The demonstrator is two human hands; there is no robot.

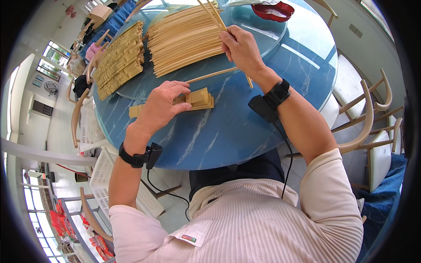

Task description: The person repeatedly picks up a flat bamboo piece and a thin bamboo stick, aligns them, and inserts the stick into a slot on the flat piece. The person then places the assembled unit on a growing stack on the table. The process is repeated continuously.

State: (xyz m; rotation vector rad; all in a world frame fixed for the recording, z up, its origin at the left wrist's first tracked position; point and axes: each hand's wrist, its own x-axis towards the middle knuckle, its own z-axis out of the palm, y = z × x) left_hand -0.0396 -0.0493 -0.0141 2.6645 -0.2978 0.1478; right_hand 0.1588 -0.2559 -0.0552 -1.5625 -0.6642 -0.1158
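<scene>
My right hand, raised over the table, pinches a couple of long pale wooden chopsticks that slant up to the left and reach out below the palm. My left hand lies over a small stack of gold-brown paper sleeves, thumb and fingers closed about it; part of the stack is hidden under the hand. One single chopstick runs from beside the left fingers toward the right hand. Beyond them is a broad pile of chopsticks, with a larger heap of printed gold sleeves left of it.
The round blue marbled table carries a glass turntable. A red dish and a clear plastic bag stand at the far side. Wooden chairs flank the right, and a white plastic crate sits by my left elbow.
</scene>
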